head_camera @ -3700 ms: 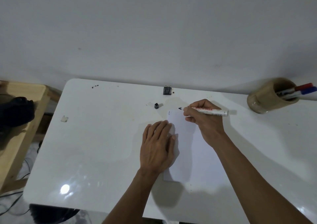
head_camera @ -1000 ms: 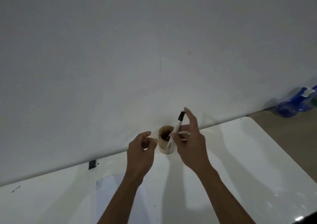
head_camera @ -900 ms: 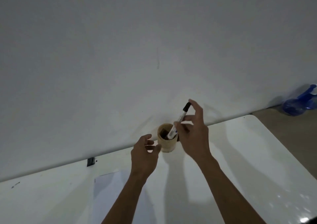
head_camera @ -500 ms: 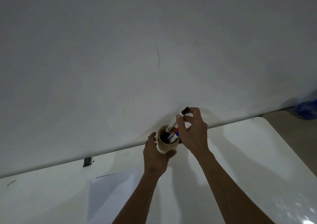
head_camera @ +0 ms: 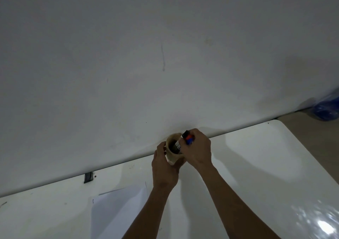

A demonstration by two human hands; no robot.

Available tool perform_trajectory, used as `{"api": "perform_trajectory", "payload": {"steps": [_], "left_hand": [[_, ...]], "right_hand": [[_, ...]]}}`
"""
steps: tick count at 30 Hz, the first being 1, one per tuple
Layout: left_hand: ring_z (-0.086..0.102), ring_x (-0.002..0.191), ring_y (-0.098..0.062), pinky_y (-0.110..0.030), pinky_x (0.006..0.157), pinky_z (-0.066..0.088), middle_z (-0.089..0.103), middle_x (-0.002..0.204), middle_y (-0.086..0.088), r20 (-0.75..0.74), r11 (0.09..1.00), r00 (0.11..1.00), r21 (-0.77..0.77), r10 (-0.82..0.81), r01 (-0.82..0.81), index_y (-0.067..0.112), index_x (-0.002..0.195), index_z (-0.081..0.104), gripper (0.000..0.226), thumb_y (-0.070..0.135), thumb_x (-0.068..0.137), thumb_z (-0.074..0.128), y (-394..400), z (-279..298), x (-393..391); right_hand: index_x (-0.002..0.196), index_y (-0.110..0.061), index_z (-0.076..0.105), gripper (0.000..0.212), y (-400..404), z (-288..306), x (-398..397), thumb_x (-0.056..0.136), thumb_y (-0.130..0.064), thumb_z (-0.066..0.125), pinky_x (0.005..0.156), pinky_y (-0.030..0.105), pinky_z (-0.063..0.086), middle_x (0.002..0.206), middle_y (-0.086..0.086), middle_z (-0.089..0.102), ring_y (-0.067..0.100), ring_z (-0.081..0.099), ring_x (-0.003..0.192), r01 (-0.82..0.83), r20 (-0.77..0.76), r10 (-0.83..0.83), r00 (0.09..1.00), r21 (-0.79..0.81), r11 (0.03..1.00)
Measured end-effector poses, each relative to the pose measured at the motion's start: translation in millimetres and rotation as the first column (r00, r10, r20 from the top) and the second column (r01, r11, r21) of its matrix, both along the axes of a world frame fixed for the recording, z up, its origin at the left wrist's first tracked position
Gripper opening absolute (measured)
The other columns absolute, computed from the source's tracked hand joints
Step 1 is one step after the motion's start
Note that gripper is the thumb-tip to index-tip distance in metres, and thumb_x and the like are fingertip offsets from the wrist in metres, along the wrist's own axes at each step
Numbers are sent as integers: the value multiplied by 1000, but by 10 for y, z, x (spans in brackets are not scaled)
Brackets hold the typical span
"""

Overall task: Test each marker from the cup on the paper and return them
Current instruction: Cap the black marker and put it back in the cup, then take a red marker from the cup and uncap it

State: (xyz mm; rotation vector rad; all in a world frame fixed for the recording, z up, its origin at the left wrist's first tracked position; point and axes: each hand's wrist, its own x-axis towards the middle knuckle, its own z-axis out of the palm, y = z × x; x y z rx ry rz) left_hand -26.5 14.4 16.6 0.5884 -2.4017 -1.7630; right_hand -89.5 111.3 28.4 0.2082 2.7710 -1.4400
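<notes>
Markers (head_camera: 180, 142) in hand-held cup (head_camera: 172, 155)

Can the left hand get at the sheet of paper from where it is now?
Probably yes, but not while it stays as is: the left hand is wrapped around the cup. The paper lies uncovered on the table, just nearer the person, with nothing between.

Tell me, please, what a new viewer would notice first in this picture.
First, the two hands meeting at the tan cup by the wall: the left hand wraps it, and the right hand reaches among the markers standing in it. Next, the white paper lies on the glossy white table, at lower left.
</notes>
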Motion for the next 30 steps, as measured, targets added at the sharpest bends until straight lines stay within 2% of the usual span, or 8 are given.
{"api": "perform_trajectory", "payload": {"steps": [6, 10, 13, 17, 20, 21, 26, 30], "left_hand": [[51, 99, 24, 3, 78, 41, 58, 109, 27, -8, 1000, 1000, 3, 12, -12, 50, 106, 47, 69, 8, 70, 87, -3, -47, -2], [58, 103, 4, -14, 83, 50, 62, 111, 18, -13, 999, 1000, 46, 24, -24, 36, 110, 55, 56, 1, 75, 81, -13, -87, -1], [61, 104, -7, -22, 86, 52, 63, 116, 7, -22, 1000, 1000, -28, 7, -8, 26, 119, 55, 53, 9, 77, 81, -18, -111, 4], [58, 97, 6, -8, 83, 47, 63, 115, 17, 21, 1000, 1000, -8, -1, 1, 33, 119, 53, 64, 11, 70, 88, -6, -62, -5], [56, 97, 1, -2, 75, 42, 60, 117, 15, 42, 1000, 999, -4, -13, 13, 26, 127, 53, 68, 14, 70, 88, -7, -59, 1], [55, 99, -2, -3, 74, 40, 59, 117, 15, 43, 1000, 999, -10, -9, 9, 23, 129, 52, 69, 14, 71, 88, -5, -37, 5], [53, 105, -8, -10, 80, 37, 58, 120, 13, 58, 999, 998, -29, -18, 20, 23, 131, 50, 68, 16, 74, 85, -6, -23, 5], [54, 105, -9, -7, 77, 35, 57, 116, 15, 64, 999, 998, -37, -14, 17, 23, 129, 51, 66, 15, 73, 86, 4, -3, 6]], "right_hand": [[91, -11, 64, 23, 12, 86, 101, 83, -25, 80, 58, 6, 33, 83, 1, 63, 12, 56, 69, 77, -10, -77, 997, 20, 997], [90, -7, 66, 19, -22, 138, 142, 87, -23, 77, 55, 5, 32, 80, -1, 59, 12, 52, 67, 112, -15, -112, 994, 44, 993], [92, -6, 70, 20, -60, 189, 141, 88, -25, 76, 55, 3, 32, 81, 0, 63, 13, 55, 70, 160, -28, -160, 987, 6, 987], [94, -6, 73, 21, -16, 347, 133, 87, -26, 77, 63, -2, 38, 90, 3, 71, 1, 54, 68, 229, -72, -234, 970, -72, 971], [94, -8, 74, 22, 59, 499, 134, 86, -28, 78, 69, 9, 40, 91, 3, 75, 12, 66, 83, 270, -106, -289, 952, -166, 949], [94, -9, 74, 22, 84, 552, 132, 86, -28, 78, 72, 12, 42, 89, 1, 75, 13, 68, 86, 277, -115, -303, 946, -201, 940], [90, -11, 70, 17, 206, 772, 163, 87, -25, 79, 69, 0, 46, 81, -4, 73, 5, 71, 78, 293, -196, -368, 909, -327, 898], [92, -14, 67, 12, 300, 860, 240, 89, -21, 77, 64, 12, 55, 82, -6, 73, 1, 72, 77, 292, -247, -426, 870, -438, 850]]}}
